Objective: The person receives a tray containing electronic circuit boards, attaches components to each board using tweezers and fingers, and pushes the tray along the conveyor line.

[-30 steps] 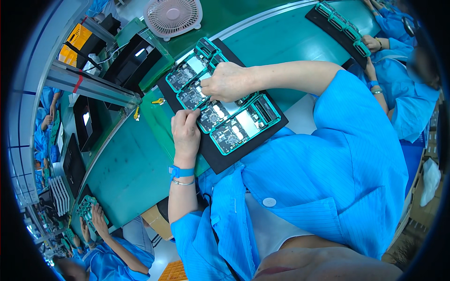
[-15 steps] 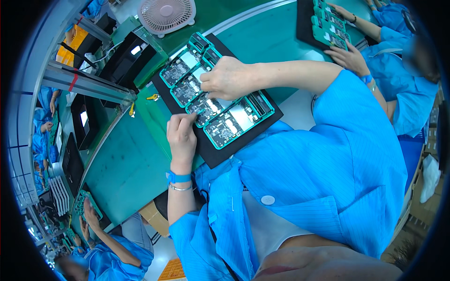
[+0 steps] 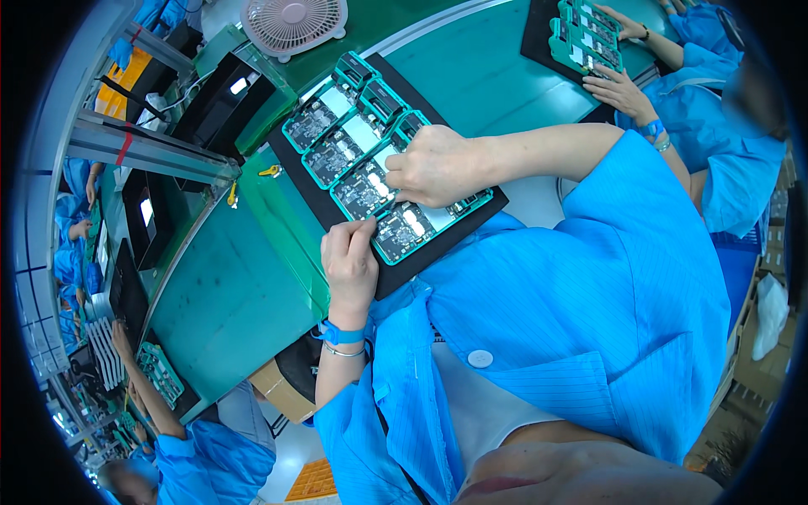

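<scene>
Several circuit boards (image 3: 364, 192) in a green frame lie side by side on a black mat (image 3: 391, 282) over the green bench. My right hand (image 3: 442, 166) is closed above the third board from the far end, its fingertips near the nearest board. My left hand (image 3: 349, 265) is pinched at the left edge of the frame, where the third and nearest boards meet. Whatever either hand pinches is too small or hidden to make out. Beneath my right hand, part of the boards is covered. A blue band (image 3: 341, 335) circles my left wrist.
A pink fan (image 3: 295, 25) stands at the back of the green bench (image 3: 227, 311). Yellow valve handles (image 3: 269, 171) lie left of the mat. Black box-like fixtures (image 3: 223, 105) stand beyond a metal post. Co-workers sit at right and lower left, each near green-framed boards (image 3: 587, 38).
Both my hands have shifted toward the near end of the boards, the left one also to the right. At lower left, a co-worker's arm has reached farther forward.
</scene>
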A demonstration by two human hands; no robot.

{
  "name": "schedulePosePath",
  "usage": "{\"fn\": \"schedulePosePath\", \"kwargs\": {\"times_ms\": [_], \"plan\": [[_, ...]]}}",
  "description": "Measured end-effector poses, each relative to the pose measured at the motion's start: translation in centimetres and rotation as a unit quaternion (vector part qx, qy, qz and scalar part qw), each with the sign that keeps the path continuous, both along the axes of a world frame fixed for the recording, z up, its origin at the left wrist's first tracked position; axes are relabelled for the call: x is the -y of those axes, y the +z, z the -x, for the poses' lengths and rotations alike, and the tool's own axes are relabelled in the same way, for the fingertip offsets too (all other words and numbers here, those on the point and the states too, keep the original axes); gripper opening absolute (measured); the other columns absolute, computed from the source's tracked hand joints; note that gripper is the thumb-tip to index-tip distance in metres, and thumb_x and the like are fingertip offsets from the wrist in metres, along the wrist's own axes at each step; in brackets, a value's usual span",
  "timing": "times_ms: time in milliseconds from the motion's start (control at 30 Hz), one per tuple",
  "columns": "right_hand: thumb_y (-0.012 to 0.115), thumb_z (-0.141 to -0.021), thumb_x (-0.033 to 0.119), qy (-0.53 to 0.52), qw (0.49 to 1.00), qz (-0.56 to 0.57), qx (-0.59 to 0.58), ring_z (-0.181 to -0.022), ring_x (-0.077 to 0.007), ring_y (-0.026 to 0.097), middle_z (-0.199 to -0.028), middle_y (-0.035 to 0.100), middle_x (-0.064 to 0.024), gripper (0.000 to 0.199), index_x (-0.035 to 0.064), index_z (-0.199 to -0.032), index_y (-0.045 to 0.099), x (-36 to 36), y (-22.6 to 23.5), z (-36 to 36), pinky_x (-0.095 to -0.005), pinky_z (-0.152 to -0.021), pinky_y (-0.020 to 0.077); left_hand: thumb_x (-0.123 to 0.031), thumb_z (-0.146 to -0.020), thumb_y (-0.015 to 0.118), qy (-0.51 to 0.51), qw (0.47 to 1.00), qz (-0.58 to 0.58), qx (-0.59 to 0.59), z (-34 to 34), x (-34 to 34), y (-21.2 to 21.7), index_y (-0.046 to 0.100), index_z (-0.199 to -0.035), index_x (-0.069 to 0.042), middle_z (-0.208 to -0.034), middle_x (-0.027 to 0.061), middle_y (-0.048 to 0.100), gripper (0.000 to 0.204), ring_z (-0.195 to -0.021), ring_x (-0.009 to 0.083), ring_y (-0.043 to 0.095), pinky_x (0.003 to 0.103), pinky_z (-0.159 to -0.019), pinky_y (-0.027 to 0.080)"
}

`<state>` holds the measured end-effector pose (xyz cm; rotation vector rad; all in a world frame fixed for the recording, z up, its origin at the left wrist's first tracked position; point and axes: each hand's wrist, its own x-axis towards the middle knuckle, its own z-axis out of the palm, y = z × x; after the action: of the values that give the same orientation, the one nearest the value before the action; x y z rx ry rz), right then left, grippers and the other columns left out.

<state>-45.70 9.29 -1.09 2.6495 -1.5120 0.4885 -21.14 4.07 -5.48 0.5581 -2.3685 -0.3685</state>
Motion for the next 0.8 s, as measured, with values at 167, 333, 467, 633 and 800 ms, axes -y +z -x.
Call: {"fn": "schedulePosePath", "kwargs": {"times_ms": [167,333,467,633,800], "plan": [[0.076,-0.079,0.026,0.007,1.0,0.009,-0.02,-0.057,-0.0236,0.064,-0.071,0.057,-0.0046,0.023,0.007,-0.075,0.064,0.04,-0.13,-0.1,-0.0388,-0.048,0.049,0.01,-0.073,0.068,0.0,1.0,0.009,0.008,-0.07,-0.04,0.06,0.074,-0.098,-0.005,-0.09,0.0063,0.064,0.029,-0.081,0.0241,0.061,0.036,-0.072,0.048],[0.076,-0.079,0.025,0.024,0.999,0.015,-0.025,-0.056,-0.0221,0.064,-0.071,0.057,-0.0044,0.022,0.007,-0.075,0.064,0.12,-0.49,-0.04,-0.0377,-0.048,0.049,0.01,-0.073,0.068,-0.002,1.0,0.013,0.006,-0.04,-0.11,0.17,0.074,-0.097,-0.004,-0.09,0.0065,0.064,0.029,-0.081,0.024,0.061,0.036,-0.071,0.047],[0.075,-0.079,0.024,0.032,0.999,0.015,-0.025,-0.056,-0.0215,0.064,-0.072,0.056,-0.0047,0.021,0.0069,-0.075,0.063,0.14,-0.49,-0.12,-0.0373,-0.048,0.0491,0.009,-0.073,0.068,-0.001,1.0,0.016,0.012,-0.14,-0.13,0.19,0.074,-0.097,-0.004,-0.09,0.0066,0.064,0.029,-0.081,0.0239,0.061,0.036,-0.071,0.047],[0.074,-0.08,0.023,0.039,0.999,0.021,-0.023,-0.056,-0.0203,0.064,-0.072,0.055,-0.0052,0.021,0.0069,-0.075,0.061,0.22,-0.71,-0.16,-0.0365,-0.047,0.0486,0.01,-0.073,0.068,0.001,1.0,0.012,0.01,-0.13,-0.26,0.14,0.074,-0.097,-0.004,-0.09,0.0067,0.064,0.028,-0.081,0.0239,0.061,0.036,-0.071,0.047],[0.071,-0.077,0.017,0.039,0.998,0.033,-0.041,-0.053,-0.0194,0.062,-0.073,0.052,-0.006,0.017,0.0076,-0.072,0.057,0.08,-0.81,-0.11,-0.0355,-0.044,0.0476,0.01,-0.073,0.068,0.002,1.0,0.008,0.009,-0.11,-0.38,0.17,0.073,-0.098,-0.004,-0.091,0.0072,0.064,0.029,-0.082,0.0241,0.062,0.037,-0.071,0.047]]}}
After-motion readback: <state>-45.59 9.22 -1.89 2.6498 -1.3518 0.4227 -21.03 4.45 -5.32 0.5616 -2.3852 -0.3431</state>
